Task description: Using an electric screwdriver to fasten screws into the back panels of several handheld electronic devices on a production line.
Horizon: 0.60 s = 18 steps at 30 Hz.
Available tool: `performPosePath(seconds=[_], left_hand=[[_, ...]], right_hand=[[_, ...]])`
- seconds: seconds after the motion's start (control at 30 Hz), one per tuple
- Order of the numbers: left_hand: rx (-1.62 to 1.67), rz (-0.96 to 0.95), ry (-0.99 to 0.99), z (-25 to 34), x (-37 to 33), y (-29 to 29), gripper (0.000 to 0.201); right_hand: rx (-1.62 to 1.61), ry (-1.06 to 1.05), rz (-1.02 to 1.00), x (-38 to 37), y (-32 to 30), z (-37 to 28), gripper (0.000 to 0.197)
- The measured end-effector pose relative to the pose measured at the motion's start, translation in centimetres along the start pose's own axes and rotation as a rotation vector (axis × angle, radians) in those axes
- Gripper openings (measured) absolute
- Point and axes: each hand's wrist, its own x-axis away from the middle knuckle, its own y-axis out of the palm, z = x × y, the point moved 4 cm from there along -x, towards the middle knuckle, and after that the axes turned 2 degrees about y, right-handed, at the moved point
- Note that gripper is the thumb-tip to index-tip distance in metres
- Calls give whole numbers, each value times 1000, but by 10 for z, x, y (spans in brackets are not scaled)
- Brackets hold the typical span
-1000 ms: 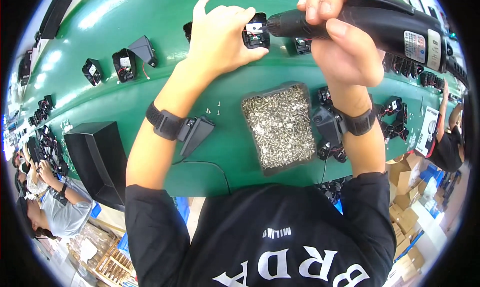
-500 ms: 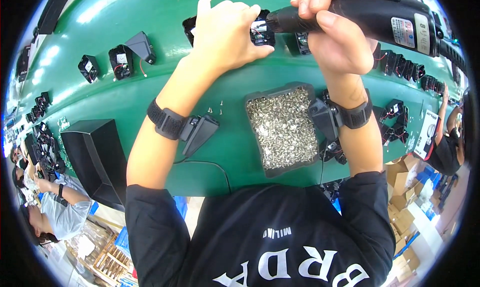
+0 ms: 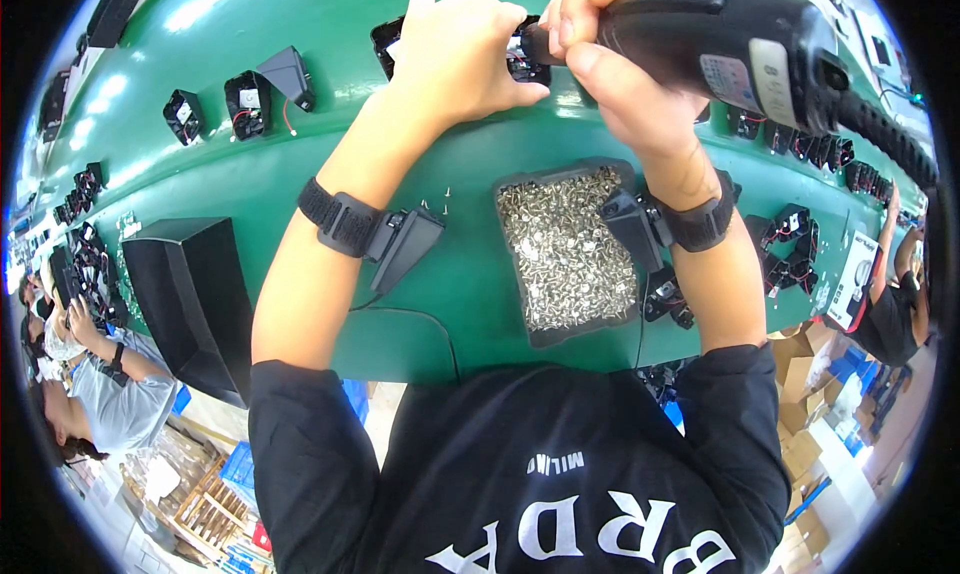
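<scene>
My left hand (image 3: pixel 450 64) spans a black plastic housing (image 3: pixel 530 67) with wires and small parts inside, its thumb along the near side and its fingers over the top. Much of the housing is hidden under that hand. In my right hand (image 3: pixel 640 99) is a thick black electric screwdriver (image 3: pixel 690 34), held nearly level, with a cable off its back end. Its nose points left into the housing's right part; the tip itself is hidden by my fingers and the housing.
Nearer me stands a black tray (image 3: pixel 545 338) full of small silver screws. A few loose screws (image 3: pixel 447 200) lie by my left wrist. Open housings (image 3: pixel 248 104) sit at the left, others at the right. A large black box (image 3: pixel 190 294) stands at the left; co-workers are on both sides.
The screwdriver and my right hand have moved left and a little down, with the fingers now close to the housing. My left hand keeps its place on the housing.
</scene>
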Motion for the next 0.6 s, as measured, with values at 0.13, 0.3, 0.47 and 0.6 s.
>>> performPosePath(seconds=[0.13,0.3,0.47,0.6], left_hand=[[59,48,4,2,13,-12,63],[-17,139,-38,6,26,-28,72],[296,190,-191,-13,106,-99,34],[187,-78,-351,-31,204,-126,37]], right_hand=[[-75,-331,-90,6,-8,20,50],[-125,-415,-175,20,0,-65,51],[-226,-282,148,84,-4,-119,41],[-377,-374,-45,108,-30,-121,42]])
